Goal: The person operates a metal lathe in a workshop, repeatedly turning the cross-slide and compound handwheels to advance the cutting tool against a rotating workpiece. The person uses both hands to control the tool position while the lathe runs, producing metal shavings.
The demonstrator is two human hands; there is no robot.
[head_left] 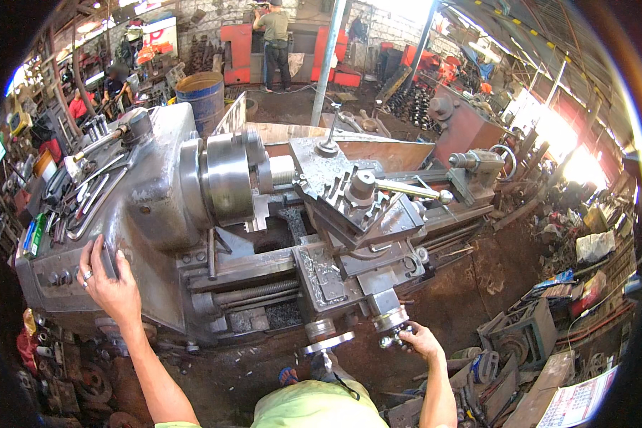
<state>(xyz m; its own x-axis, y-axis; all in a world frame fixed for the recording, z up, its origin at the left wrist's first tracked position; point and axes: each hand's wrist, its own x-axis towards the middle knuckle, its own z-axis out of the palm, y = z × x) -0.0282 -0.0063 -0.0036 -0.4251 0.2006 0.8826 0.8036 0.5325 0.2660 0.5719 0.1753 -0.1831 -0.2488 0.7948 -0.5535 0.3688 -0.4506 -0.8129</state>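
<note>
A large metal lathe (157, 178) stands in front of me. My left hand (114, 289) is at the front of its headstock, thumb and fingers on either side of a dark flat block (108, 261). My right hand (424, 342) grips a ball-ended crank handle (388, 342) beside the cross-slide dial (391, 318). Left of it is the carriage handwheel (328, 343). The shiny chuck (228, 175) holds a pale cylindrical workpiece (282, 170). Close to the workpiece sits the tool post (362, 187) with its long clamping lever (410, 189). Metal chips lie on the carriage (321, 271).
Wrenches (100, 192) and a green box (34, 234) lie on the headstock. The tailstock (478, 162) is at the bed's right end. A blue drum (200, 100) and a person (274, 43) by red machinery are behind. Scrap and a wooden crate (524, 332) line the right.
</note>
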